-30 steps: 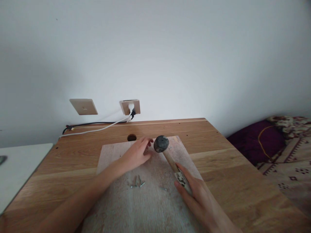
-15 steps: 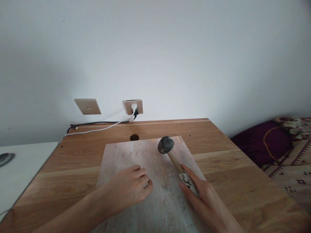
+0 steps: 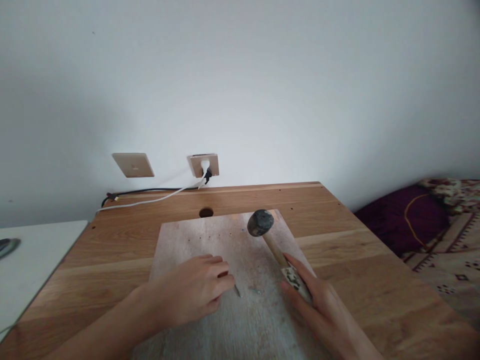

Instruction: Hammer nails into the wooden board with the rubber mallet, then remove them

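Note:
My right hand [image 3: 322, 295] is wrapped around the wrapped grip of a mallet [image 3: 275, 250] with a dark, worn head and a wooden handle. The mallet head is over the far right part of a pale, scuffed board [image 3: 195, 330]. My left hand [image 3: 198, 285] is over the middle of the board with its fingers bent. From its fingertips a thin metal nail [image 3: 237, 290] points down toward the board. A small shiny piece, perhaps another nail [image 3: 256, 290], lies on the board to the right. Several small dots run in a row across the board's far part.
The board lies on a wooden table [image 3: 348, 280] with a round cable hole [image 3: 206, 212]. At the back wall, white and black cables [image 3: 157, 198] run from a socket [image 3: 204, 165]. A white surface [image 3: 41, 260] adjoins at left; a purple cushion [image 3: 423, 220] lies at right.
My left fingers have turned, and the nail now shows below the fingertips. The mallet has shifted slightly to the right in my right hand.

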### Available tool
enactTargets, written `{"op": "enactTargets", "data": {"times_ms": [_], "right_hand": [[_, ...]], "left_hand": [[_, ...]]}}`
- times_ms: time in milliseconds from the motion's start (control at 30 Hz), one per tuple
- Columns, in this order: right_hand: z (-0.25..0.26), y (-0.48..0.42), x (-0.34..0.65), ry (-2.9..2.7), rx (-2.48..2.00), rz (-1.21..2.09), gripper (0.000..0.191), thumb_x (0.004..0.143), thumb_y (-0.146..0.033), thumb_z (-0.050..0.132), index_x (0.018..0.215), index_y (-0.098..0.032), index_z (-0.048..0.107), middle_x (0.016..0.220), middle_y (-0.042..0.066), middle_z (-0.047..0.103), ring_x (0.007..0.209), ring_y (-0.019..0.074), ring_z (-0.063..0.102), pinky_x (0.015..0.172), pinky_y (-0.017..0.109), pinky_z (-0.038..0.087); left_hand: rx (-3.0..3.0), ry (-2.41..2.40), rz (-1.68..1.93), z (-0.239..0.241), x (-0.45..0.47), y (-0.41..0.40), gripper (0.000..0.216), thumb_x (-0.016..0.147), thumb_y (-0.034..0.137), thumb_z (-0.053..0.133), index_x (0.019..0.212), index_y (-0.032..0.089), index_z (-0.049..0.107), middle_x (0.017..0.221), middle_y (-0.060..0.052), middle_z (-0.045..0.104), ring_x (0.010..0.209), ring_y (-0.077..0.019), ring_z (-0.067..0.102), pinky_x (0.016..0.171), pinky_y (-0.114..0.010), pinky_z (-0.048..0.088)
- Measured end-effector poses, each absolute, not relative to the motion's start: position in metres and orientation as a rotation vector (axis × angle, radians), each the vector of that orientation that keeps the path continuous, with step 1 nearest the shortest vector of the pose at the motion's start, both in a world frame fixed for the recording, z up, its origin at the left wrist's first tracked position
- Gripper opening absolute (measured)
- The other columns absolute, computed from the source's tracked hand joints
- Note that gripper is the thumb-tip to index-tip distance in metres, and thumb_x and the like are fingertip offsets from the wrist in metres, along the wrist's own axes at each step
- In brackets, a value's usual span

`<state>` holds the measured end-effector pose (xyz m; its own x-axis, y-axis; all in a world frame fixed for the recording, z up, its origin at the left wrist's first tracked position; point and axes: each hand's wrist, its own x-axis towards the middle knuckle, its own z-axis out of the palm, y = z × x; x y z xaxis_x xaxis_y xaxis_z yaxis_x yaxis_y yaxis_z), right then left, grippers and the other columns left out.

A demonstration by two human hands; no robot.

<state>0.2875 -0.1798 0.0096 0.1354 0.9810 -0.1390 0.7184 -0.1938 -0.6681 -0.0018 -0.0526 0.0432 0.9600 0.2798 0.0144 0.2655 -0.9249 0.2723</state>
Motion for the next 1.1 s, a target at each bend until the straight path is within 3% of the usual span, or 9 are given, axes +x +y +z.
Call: {"op": "enactTargets", "data": {"times_ms": [200, 367, 667, 800, 1100], "right_hand": [[0.010, -0.181, 0.287, -1.637, -1.975, 0.840, 0.072, 0.102, -0.063, 0.043, 0.160, -0.019, 0.045, 0.154, 0.013, 0.060, 0.146, 0.0319, 0.052, 0.122, 0.053, 0.040], [0.013, -0.182, 0.286, -1.649, -1.954, 0.795, 0.069, 0.103, -0.061, 0.044, 0.158, -0.019, 0.048, 0.152, 0.013, 0.062, 0.145, 0.0318, 0.053, 0.120, 0.049, 0.043], [0.011, -0.183, 0.287, -1.607, -1.942, 0.810, 0.067, 0.102, -0.059, 0.047, 0.156, -0.021, 0.050, 0.151, 0.012, 0.062, 0.143, 0.0317, 0.056, 0.118, 0.049, 0.046], [0.010, -0.182, 0.286, -1.631, -1.933, 0.802, 0.066, 0.103, -0.059, 0.045, 0.156, -0.020, 0.051, 0.153, 0.012, 0.061, 0.142, 0.0318, 0.056, 0.120, 0.050, 0.044], [0.012, -0.182, 0.286, -1.652, -1.907, 0.798, 0.064, 0.104, -0.055, 0.046, 0.157, -0.019, 0.050, 0.152, 0.012, 0.062, 0.144, 0.0307, 0.054, 0.118, 0.045, 0.048]], "left_hand": [[2.830, 0.433, -0.047, 0.049, 0.005, -0.057, 0.018, 0.085, 0.007, 0.062, 0.097, 0.020, 0.063, 0.097, -0.004, 0.070, 0.093, -0.0224, 0.068, 0.083, -0.034, 0.052], [2.932, 0.444, -0.054, 0.047, 0.012, -0.062, 0.018, 0.084, 0.005, 0.060, 0.096, 0.018, 0.064, 0.093, -0.004, 0.070, 0.086, -0.0234, 0.068, 0.082, -0.037, 0.052], [2.458, 0.542, 0.360, 0.030, 0.022, -0.004, 0.017, 0.083, 0.005, 0.063, 0.088, 0.020, 0.068, 0.091, -0.001, 0.067, 0.083, -0.0159, 0.065, 0.075, -0.027, 0.048], [2.213, 0.757, 0.603, 0.018, 0.025, 0.028, 0.012, 0.087, 0.010, 0.063, 0.090, 0.019, 0.070, 0.084, 0.000, 0.070, 0.073, -0.0136, 0.062, 0.069, -0.025, 0.047], [2.254, 0.781, 0.622, 0.001, 0.035, 0.029, 0.017, 0.085, 0.005, 0.062, 0.088, 0.019, 0.072, 0.083, 0.000, 0.071, 0.073, -0.0142, 0.063, 0.071, -0.026, 0.047]]}}
